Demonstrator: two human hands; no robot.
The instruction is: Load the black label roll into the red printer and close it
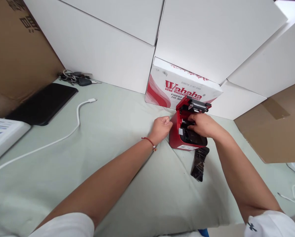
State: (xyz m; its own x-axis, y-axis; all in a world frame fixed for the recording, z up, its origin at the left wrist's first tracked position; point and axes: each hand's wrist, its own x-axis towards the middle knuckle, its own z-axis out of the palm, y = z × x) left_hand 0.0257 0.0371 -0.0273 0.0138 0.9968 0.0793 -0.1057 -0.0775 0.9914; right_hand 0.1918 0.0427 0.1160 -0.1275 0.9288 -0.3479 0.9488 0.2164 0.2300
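A small red printer (175, 140) stands on the cloth-covered table with its lid (199, 106) raised, showing a dark interior. My right hand (203, 124) reaches inside from the right, its thumb and fingers closed around a short dark roller (186, 122). Part of that roller is hidden by my fingers. Against the printer's left side, my left hand (162, 127) is curled into a fist, with nothing seen in it. A crumpled dark, shiny strip (199, 164) lies on the table at the printer's front.
Behind the printer leans a white and red Wahaha carton (162, 84). To the left lie a white cable (78, 115), keys (75, 78), a black flat object (44, 103) and a white device (6, 135). Cardboard boxes (276, 121) flank the table; white panels (112, 49) stand behind.
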